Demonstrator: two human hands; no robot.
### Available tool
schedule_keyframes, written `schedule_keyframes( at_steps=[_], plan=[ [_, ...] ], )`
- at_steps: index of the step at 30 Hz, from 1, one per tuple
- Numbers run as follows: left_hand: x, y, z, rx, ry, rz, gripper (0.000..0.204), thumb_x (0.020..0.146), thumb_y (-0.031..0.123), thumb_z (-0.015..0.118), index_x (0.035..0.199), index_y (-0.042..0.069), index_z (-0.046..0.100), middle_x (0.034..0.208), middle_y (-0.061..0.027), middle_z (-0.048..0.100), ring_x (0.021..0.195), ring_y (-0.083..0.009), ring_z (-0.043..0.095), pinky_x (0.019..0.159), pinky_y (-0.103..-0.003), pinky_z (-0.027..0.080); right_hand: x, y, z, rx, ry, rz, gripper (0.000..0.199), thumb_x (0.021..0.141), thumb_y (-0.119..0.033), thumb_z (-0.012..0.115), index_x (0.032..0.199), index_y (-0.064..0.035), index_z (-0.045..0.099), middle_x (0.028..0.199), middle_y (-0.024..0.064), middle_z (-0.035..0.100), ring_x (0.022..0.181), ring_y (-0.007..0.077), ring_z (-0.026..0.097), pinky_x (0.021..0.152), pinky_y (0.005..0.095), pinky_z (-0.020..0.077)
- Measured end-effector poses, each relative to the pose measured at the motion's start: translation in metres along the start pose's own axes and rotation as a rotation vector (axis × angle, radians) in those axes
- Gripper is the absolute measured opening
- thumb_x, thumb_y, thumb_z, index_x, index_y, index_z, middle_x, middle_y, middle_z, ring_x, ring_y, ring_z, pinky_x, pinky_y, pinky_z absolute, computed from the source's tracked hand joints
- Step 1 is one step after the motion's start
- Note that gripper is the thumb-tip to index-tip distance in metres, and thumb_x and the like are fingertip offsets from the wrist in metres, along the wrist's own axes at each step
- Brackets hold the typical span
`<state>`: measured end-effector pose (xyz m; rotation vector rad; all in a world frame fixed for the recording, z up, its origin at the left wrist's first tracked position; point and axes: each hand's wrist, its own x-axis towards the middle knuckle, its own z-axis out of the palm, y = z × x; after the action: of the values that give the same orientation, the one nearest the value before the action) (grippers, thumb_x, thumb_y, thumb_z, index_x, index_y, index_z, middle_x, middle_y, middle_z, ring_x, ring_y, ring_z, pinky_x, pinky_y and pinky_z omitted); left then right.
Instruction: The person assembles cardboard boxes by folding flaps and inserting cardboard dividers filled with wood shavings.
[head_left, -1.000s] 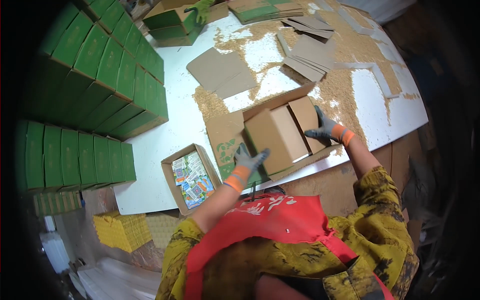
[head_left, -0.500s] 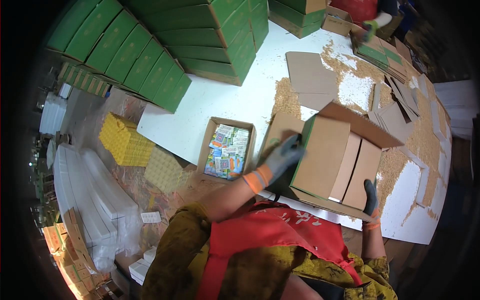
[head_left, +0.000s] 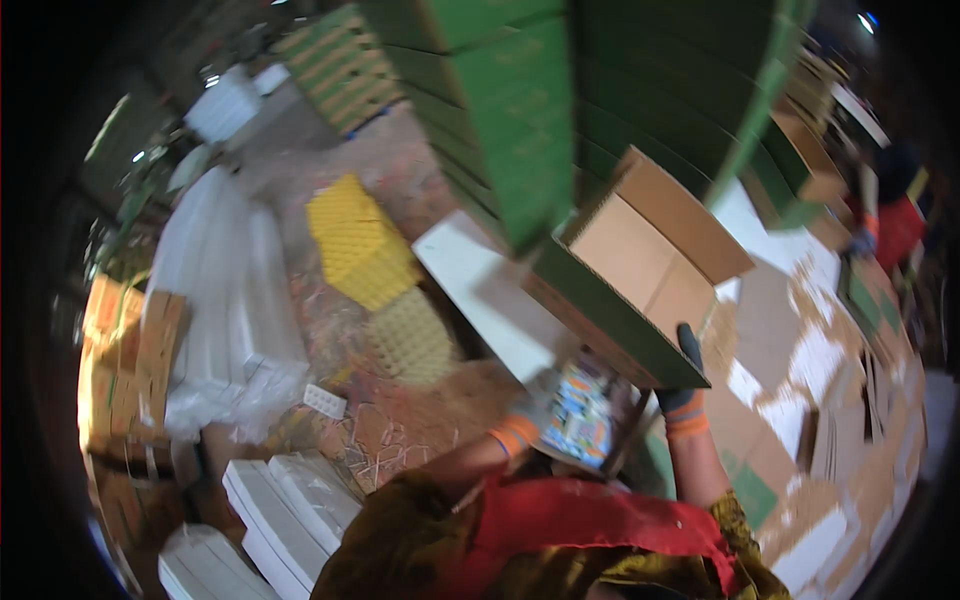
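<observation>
My right hand [head_left: 686, 372], in a grey glove with an orange cuff, grips the near right edge of an open cardboard carton [head_left: 645, 265]. The carton is green outside and bare brown inside, and it is tilted with its open top showing an inside without contents. My left hand [head_left: 532, 412], gloved alike, is at the left side of a small box of colourful printed packets [head_left: 578, 415]. Motion blur smears its fingers, so its grip does not show. The raised carton hangs just beyond the packet box.
Tall stacks of green cartons [head_left: 510, 120] stand on the white table [head_left: 490, 290]. Yellow egg trays [head_left: 360, 240] and plastic-wrapped white stacks [head_left: 225, 300] are on the floor at left. Flat cardboard [head_left: 760, 310] and wood shavings cover the right side. A person in red [head_left: 900, 235] works far right.
The view has swung left. My right hand has lifted and tipped the open carton, its flaps now spread. My left hand has left the carton and moved to the packet box.
</observation>
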<state>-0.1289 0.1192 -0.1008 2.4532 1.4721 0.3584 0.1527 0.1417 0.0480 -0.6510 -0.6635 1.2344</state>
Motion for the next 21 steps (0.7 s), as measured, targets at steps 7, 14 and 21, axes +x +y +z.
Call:
schedule_keyframes(
  at_steps=[7, 14, 21],
  plan=[
    [0.021, 0.065, -0.042, -0.103, -0.407, 0.124, 0.069, 0.086, 0.023, 0.051, 0.151, 0.012, 0.029, 0.115, -0.0206, 0.06, 0.095, -0.0339, 0.065, 0.077, -0.043, 0.052, 0.1, 0.057, 0.028, -0.121, 0.144, 0.09, 0.064, 0.091, -0.021, 0.065, 0.143, -0.0049, 0.031, 0.129, 0.0113, 0.054, 0.122, 0.0247, 0.051, 0.1, 0.0376, 0.043],
    [0.028, 0.073, -0.054, -0.117, -0.419, 0.08, 0.063, 0.087, 0.016, 0.049, 0.149, 0.013, 0.033, 0.108, -0.0193, 0.061, 0.088, -0.0338, 0.066, 0.071, -0.045, 0.053, 0.076, 0.084, -0.033, -0.067, 0.338, 0.31, 0.055, 0.087, -0.033, 0.063, 0.135, -0.0124, 0.043, 0.124, 0.0095, 0.055, 0.115, 0.0271, 0.053, 0.097, 0.044, 0.0437],
    [0.016, 0.09, -0.001, -0.066, -0.029, 0.216, 0.057, 0.085, 0.018, 0.053, 0.14, 0.006, 0.043, 0.088, -0.0174, 0.057, 0.065, -0.0282, 0.062, 0.054, -0.043, 0.051, 0.035, 0.001, -0.06, -0.645, 0.444, 0.279, 0.079, 0.088, -0.028, 0.067, 0.153, -0.0219, 0.022, 0.144, 0.0145, 0.042, 0.127, 0.0263, 0.045, 0.096, 0.0444, 0.0444]
  ],
)
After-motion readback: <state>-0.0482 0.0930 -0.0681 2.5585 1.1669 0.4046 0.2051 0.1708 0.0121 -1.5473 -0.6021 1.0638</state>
